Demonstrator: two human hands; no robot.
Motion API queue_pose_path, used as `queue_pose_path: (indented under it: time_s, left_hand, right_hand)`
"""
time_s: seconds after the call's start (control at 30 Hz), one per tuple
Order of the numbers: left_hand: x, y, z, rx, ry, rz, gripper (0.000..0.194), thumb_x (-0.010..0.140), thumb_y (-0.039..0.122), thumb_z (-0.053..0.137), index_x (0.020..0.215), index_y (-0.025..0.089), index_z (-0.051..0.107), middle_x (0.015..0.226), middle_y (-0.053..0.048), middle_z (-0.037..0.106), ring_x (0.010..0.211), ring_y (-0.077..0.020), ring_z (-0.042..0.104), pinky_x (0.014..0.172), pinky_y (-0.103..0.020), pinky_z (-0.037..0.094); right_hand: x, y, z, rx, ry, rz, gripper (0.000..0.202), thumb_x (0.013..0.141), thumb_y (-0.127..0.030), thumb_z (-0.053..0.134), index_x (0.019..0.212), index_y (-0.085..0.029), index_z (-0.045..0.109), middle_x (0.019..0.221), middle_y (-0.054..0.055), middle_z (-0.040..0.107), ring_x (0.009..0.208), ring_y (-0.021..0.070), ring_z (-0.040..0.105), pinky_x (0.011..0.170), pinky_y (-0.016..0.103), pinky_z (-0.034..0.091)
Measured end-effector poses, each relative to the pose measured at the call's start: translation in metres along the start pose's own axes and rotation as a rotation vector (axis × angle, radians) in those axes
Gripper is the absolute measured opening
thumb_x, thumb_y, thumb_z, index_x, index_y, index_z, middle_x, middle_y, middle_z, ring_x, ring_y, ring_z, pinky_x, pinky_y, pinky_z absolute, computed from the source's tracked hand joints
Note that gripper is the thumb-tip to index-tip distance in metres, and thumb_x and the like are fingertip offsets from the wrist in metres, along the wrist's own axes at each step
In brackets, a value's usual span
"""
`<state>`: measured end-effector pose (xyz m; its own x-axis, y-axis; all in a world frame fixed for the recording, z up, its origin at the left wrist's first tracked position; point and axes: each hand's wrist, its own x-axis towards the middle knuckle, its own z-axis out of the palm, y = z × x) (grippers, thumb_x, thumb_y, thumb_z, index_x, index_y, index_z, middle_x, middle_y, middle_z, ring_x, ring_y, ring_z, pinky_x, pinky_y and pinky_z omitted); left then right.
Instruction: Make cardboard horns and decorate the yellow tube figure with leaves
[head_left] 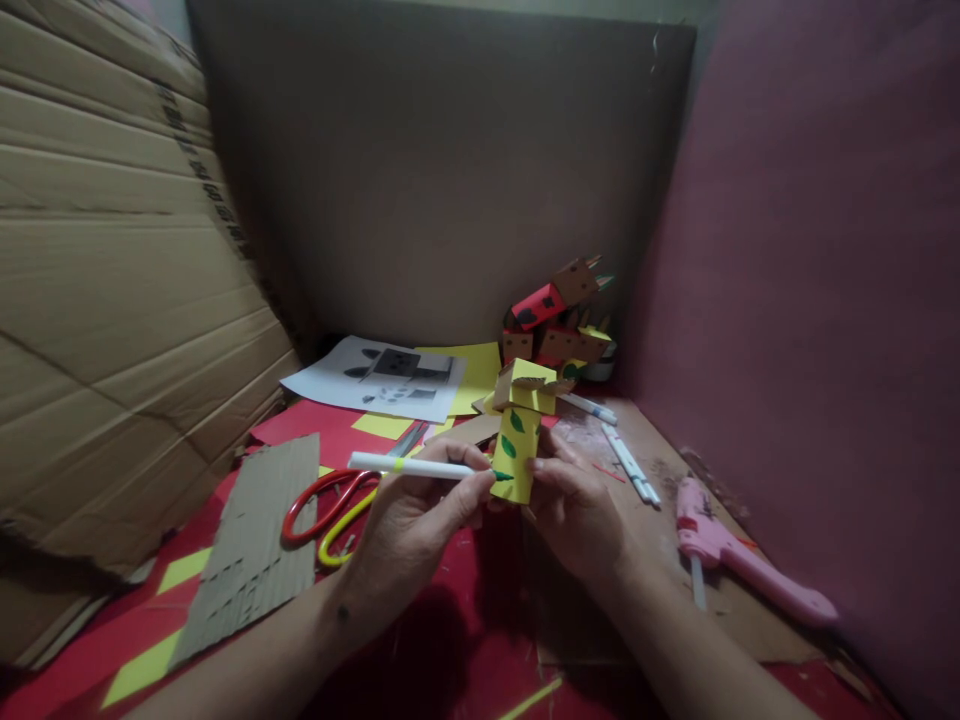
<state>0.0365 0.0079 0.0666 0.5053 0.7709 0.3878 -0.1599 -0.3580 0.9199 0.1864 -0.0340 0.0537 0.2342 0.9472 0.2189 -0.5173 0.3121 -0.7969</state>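
Observation:
A small yellow paper figure (516, 450) with green leaf shapes on its tube-like body and a boxy top stands upright between both hands. My left hand (435, 510) is closed, with a white marker (409, 466) lying across it, and its fingers are at the lower left side of the figure. On the right side, my right hand (577, 500) pinches the figure's body between thumb and fingers. The marker points left, and its other end lies behind my left fingers near the lowest leaf.
Red and yellow scissors (322, 508) and corrugated cardboard (259, 540) lie left. A printed sheet (382, 380) is behind them. Brown and red box figures (555, 310) are piled at the back. White markers (628, 462) and a pink glue gun (739, 560) lie right.

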Motion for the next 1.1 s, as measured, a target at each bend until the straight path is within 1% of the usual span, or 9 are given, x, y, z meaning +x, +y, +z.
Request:
queue_pose_path:
  time_s: [0.07, 0.17, 0.33, 0.4, 0.53, 0.67, 0.8, 0.93, 1.1]
  left_hand:
    - [0.0, 0.001, 0.0, 0.007, 0.005, 0.001, 0.007, 0.087, 0.025, 0.063, 0.084, 0.019, 0.063, 0.061, 0.004, 0.059, 0.058, -0.0088, 0.053, 0.055, -0.019, 0.043]
    - [0.0, 0.001, 0.0, 0.027, -0.002, 0.007, 0.006, 0.086, 0.024, 0.063, 0.084, 0.019, 0.063, 0.061, 0.004, 0.059, 0.057, -0.0087, 0.053, 0.055, -0.019, 0.043]
    - [-0.001, 0.0, -0.001, 0.033, -0.004, 0.009, 0.005, 0.087, 0.024, 0.063, 0.085, 0.019, 0.063, 0.061, 0.004, 0.059, 0.056, -0.0079, 0.053, 0.053, -0.017, 0.042]
    - [-0.001, 0.0, -0.001, 0.038, -0.002, 0.005, 0.005, 0.087, 0.025, 0.063, 0.085, 0.02, 0.063, 0.061, 0.005, 0.058, 0.056, -0.0077, 0.053, 0.054, -0.017, 0.042]
    - [-0.001, 0.002, 0.002, 0.058, -0.001, 0.018, 0.005, 0.087, 0.024, 0.062, 0.085, 0.02, 0.063, 0.061, 0.005, 0.057, 0.056, -0.0079, 0.051, 0.053, -0.018, 0.041]
    - [-0.002, 0.001, 0.003, 0.098, 0.011, 0.025, 0.007, 0.088, 0.027, 0.062, 0.086, 0.02, 0.063, 0.062, 0.004, 0.057, 0.057, -0.0098, 0.051, 0.053, -0.021, 0.041]
    - [-0.003, -0.003, 0.001, 0.145, 0.015, 0.026, 0.01, 0.088, 0.031, 0.061, 0.088, 0.021, 0.063, 0.064, 0.002, 0.057, 0.058, -0.012, 0.052, 0.055, -0.024, 0.044]
    - [-0.003, -0.004, -0.001, 0.175, -0.002, 0.037, 0.011, 0.089, 0.031, 0.06, 0.087, 0.021, 0.063, 0.064, 0.001, 0.057, 0.058, -0.0129, 0.053, 0.055, -0.025, 0.046]
    - [-0.003, -0.002, -0.001, 0.158, 0.009, 0.029, 0.01, 0.088, 0.031, 0.061, 0.087, 0.02, 0.063, 0.063, 0.002, 0.056, 0.058, -0.0128, 0.052, 0.054, -0.025, 0.045]
  right_hand:
    - [-0.001, -0.002, 0.002, 0.008, 0.008, 0.011, 0.026, 0.072, -0.01, 0.056, 0.088, -0.028, 0.067, 0.085, 0.0, 0.071, 0.075, 0.0186, 0.065, 0.066, 0.031, 0.054]
    - [-0.001, -0.002, 0.003, 0.012, 0.024, 0.015, 0.027, 0.067, -0.013, 0.057, 0.088, -0.028, 0.065, 0.085, 0.001, 0.071, 0.073, 0.0196, 0.065, 0.063, 0.031, 0.054]
    - [0.0, -0.001, 0.003, 0.009, 0.025, 0.025, 0.029, 0.064, -0.013, 0.059, 0.089, -0.026, 0.063, 0.078, 0.001, 0.069, 0.077, 0.0226, 0.067, 0.061, 0.032, 0.054]
    - [-0.001, -0.002, 0.004, -0.001, 0.024, 0.012, 0.027, 0.063, -0.013, 0.058, 0.085, -0.027, 0.063, 0.076, 0.001, 0.068, 0.078, 0.024, 0.066, 0.061, 0.034, 0.054]
    - [-0.002, -0.007, 0.006, -0.046, 0.031, -0.05, 0.023, 0.063, -0.01, 0.058, 0.073, -0.029, 0.065, 0.075, 0.002, 0.067, 0.08, 0.0244, 0.063, 0.063, 0.035, 0.054]
    - [-0.003, -0.009, 0.008, -0.086, 0.042, -0.097, 0.02, 0.066, -0.013, 0.058, 0.071, -0.03, 0.065, 0.086, 0.004, 0.069, 0.09, 0.0266, 0.064, 0.068, 0.038, 0.054]
    - [-0.004, -0.009, 0.009, -0.136, 0.065, -0.12, 0.022, 0.066, -0.01, 0.061, 0.072, -0.03, 0.068, 0.097, 0.004, 0.071, 0.099, 0.0268, 0.063, 0.073, 0.037, 0.055]
    - [-0.004, -0.011, 0.009, -0.151, 0.071, -0.12, 0.026, 0.068, -0.008, 0.061, 0.076, -0.031, 0.069, 0.092, 0.003, 0.071, 0.095, 0.0251, 0.064, 0.071, 0.036, 0.055]
    - [-0.004, -0.008, 0.005, -0.13, 0.037, -0.109, 0.025, 0.071, -0.006, 0.061, 0.071, -0.029, 0.068, 0.093, 0.002, 0.071, 0.091, 0.0213, 0.065, 0.069, 0.032, 0.055]
